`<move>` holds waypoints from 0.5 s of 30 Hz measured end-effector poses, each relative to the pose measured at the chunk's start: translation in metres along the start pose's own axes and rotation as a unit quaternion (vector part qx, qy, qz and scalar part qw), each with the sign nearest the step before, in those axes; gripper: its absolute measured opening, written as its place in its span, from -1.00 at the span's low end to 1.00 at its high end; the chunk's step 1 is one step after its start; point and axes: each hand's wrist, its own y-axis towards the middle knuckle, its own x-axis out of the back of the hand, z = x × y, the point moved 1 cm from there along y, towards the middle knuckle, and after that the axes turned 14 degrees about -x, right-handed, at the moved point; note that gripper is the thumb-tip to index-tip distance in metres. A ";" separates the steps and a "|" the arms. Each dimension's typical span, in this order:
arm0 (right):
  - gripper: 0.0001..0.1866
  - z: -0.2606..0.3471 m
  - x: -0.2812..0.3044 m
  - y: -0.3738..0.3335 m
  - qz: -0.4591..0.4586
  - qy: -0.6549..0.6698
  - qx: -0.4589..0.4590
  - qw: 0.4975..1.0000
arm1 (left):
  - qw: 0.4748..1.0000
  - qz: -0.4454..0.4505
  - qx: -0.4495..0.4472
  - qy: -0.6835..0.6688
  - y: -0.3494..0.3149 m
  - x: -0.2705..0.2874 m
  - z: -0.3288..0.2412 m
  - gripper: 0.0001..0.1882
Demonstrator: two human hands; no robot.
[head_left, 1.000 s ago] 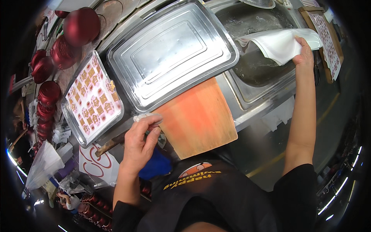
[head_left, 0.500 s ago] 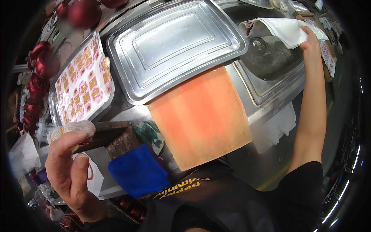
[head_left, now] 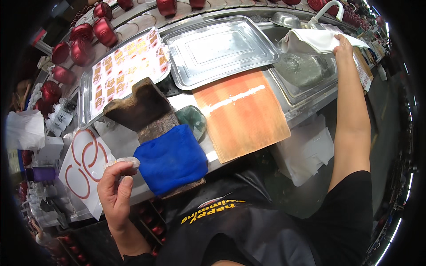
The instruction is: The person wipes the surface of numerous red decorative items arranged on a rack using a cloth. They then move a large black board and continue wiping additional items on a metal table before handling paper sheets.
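Observation:
At the upper right my right hand [head_left: 342, 45] is closed on the edge of a white sheet [head_left: 313, 41], which droops in a curve above the water-filled sink basin [head_left: 306, 71]. At the lower left my left hand [head_left: 116, 195] hovers with its fingers bent. A gap shows between thumb and forefinger, and nothing is visible in them. Whitish wrapping covers a fingertip. Beside that hand lies a folded blue cloth [head_left: 172, 159], spread over a stand with a dark notched block [head_left: 140, 106].
An upturned steel tray [head_left: 222, 51] overlaps an orange mat [head_left: 248, 119]. Left of it, a tray holds a printed sheet [head_left: 128, 66] with gold and pink patterns. White paper with red rings [head_left: 86, 166] lies by my left hand. Red ornaments [head_left: 82, 51] line the far left; a white faucet [head_left: 326, 11] stands behind.
The whole view has shifted, and more of the bench and faucet shows. The white sheet hangs flatter in my right hand. My left hand now appears nearer the blue cloth.

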 end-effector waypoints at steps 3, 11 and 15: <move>-0.75 0.010 0.000 -0.019 -0.015 -0.021 0.015 1.000 | 1.000 -0.017 0.013 -0.008 -0.008 0.000 0.005 -0.74; -0.81 0.022 -0.008 0.001 -0.015 0.010 -0.004 1.000 | 0.999 0.021 0.006 0.029 -0.002 -0.028 0.015 -0.76; -0.85 0.024 -0.004 0.021 -0.063 -0.061 0.016 0.996 | 0.995 0.073 -0.034 0.057 0.006 -0.050 0.013 -0.75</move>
